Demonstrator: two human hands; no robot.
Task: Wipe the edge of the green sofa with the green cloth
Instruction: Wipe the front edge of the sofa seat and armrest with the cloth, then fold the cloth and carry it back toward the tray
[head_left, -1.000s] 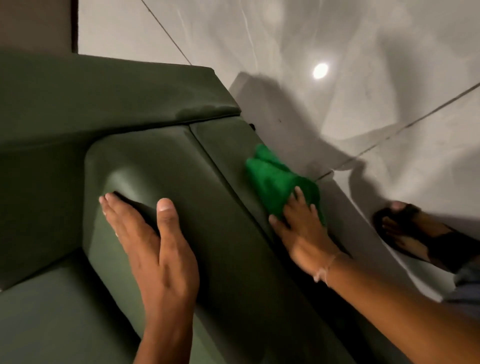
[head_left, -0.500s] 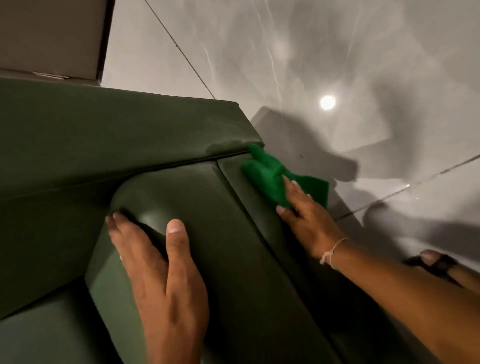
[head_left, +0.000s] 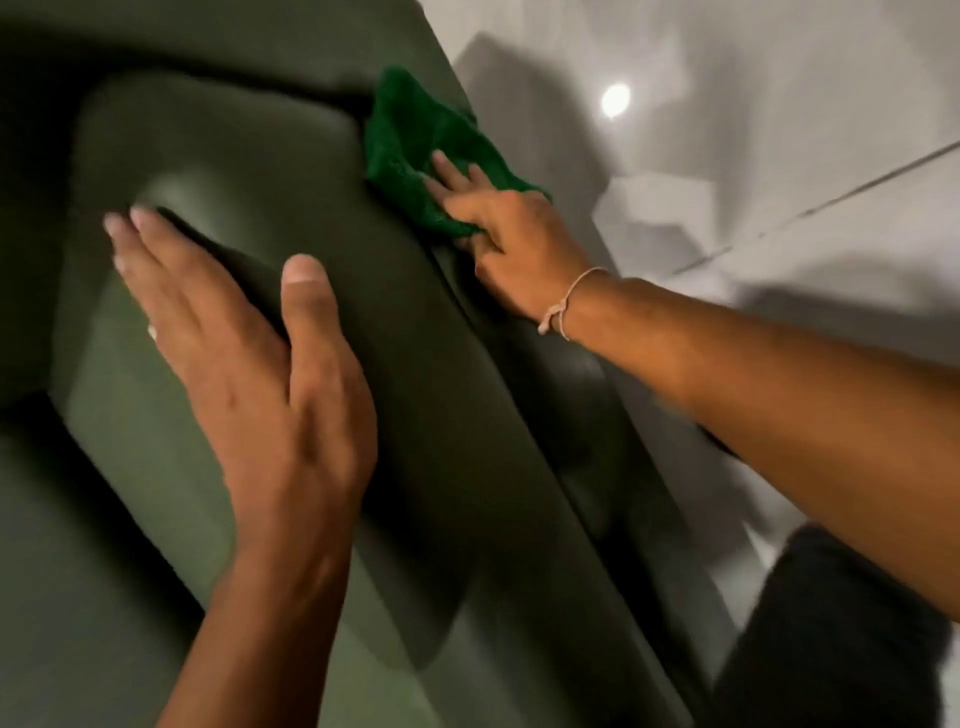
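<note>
Head view. The right hand (head_left: 506, 244) is pressing the green cloth (head_left: 415, 140) flat against the outer edge of the green sofa (head_left: 467, 441), close to the far corner where the arm panel is meeting the back. The fingers (head_left: 452, 171) are lying spread over the near part of the cloth, with the thumb side tucked at its near hem; this is a flat-palm press rather than a pinch, and the cloth is held between palm and upholstery. The cloth is extending beyond the fingertips toward the far corner, its crumpled bulk lying ahead of the hand along the edge. The edge itself is running as a long narrow strip from the near right of the sofa to that far corner, and the right forearm is lying roughly parallel to it, so any stroke is likely to be travelling along this axis. The left hand (head_left: 244, 364) is resting open and empty on the rounded top of the arm cushion, fingers together and pointing to the far left, well apart from the cloth and seemingly bracing. The right hand is the nearer one to the edge. No containers are appearing in view; the pale tiled floor (head_left: 779, 130) is lying beyond the sofa's outer edge.
</note>
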